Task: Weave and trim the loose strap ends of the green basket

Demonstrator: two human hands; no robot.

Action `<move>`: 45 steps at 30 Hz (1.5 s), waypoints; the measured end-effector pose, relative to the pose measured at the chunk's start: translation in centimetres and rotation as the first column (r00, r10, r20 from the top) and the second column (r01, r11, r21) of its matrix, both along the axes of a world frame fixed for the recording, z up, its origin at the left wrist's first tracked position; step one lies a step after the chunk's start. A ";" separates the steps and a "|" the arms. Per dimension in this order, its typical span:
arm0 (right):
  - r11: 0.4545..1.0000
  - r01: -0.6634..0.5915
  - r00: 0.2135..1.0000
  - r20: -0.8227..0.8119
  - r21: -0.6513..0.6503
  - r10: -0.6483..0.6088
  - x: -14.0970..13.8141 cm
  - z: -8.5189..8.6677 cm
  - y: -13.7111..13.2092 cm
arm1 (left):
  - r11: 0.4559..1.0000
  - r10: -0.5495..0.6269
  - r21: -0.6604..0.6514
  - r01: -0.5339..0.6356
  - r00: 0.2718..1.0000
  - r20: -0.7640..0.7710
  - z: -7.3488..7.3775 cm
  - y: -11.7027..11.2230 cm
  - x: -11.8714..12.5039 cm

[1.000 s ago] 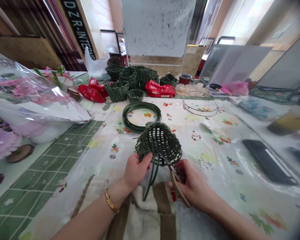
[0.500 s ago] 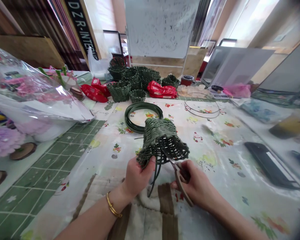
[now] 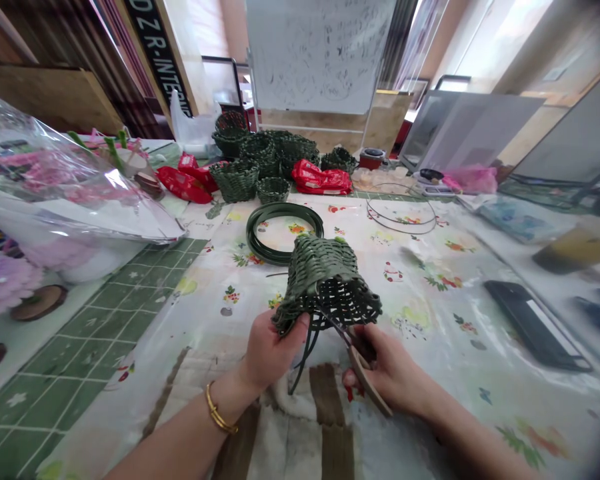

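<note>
A small dark green woven basket (image 3: 323,263) is tilted with its open mouth toward me. My left hand (image 3: 274,347) pinches the left side of its rim, thumb on the edge. Loose green strips (image 3: 305,360) hang down from the rim beside that thumb. In my right hand (image 3: 387,367) is a pair of scissors (image 3: 367,381), fingers through the brown handles. The scissor blades reach to the inner edge of the basket's mouth, close to the strips; their tips are hard to make out against the weave.
Behind the basket lies a coil of green strip (image 3: 260,250). Farther back stand several woven baskets (image 3: 235,180) and red packets (image 3: 323,179). A thin wire ring (image 3: 403,230) and a dark phone (image 3: 535,323) are to the right. Plastic-wrapped flowers (image 3: 65,180) occupy the left.
The basket has tipped slightly and the scissors have shifted a little lower and to the right. Both hands keep their holds. The whole view has moved slightly.
</note>
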State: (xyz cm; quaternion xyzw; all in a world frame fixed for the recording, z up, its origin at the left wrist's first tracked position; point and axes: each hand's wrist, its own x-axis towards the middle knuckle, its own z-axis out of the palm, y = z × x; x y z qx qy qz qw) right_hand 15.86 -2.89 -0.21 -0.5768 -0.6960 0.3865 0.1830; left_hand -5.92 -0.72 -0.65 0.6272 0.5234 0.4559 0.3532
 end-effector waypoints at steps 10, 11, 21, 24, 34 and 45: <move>0.990 -0.043 0.995 0.095 0.136 0.030 -0.1 -1.4 -0.1 | 0.999 -0.028 0.022 0.028 0.999 -0.021 1.6 0.0 0.3; 0.984 -0.046 0.993 0.116 0.170 0.027 -0.1 -1.6 -0.1 | 0.999 -0.032 0.020 0.033 0.999 -0.019 1.7 0.0 0.2; 0.925 -0.079 0.974 0.225 0.372 -0.008 0.3 -1.7 -0.3 | 0.997 -0.079 0.006 0.079 0.997 -0.005 1.7 -0.1 -0.3; 0.925 -0.099 0.975 0.220 0.368 0.017 0.2 -1.9 -0.3 | 0.997 -0.072 0.022 0.072 0.997 -0.011 1.7 0.0 -0.4; 0.993 -0.004 0.977 0.210 0.118 -0.022 -1.1 -0.3 -0.3 | 0.997 -0.081 -0.006 0.082 0.997 0.012 1.5 0.1 0.5; 0.987 -0.044 0.941 0.339 0.156 -0.012 -1.0 -0.2 -0.1 | 0.985 -0.117 -0.114 0.128 0.988 0.098 1.3 0.0 1.2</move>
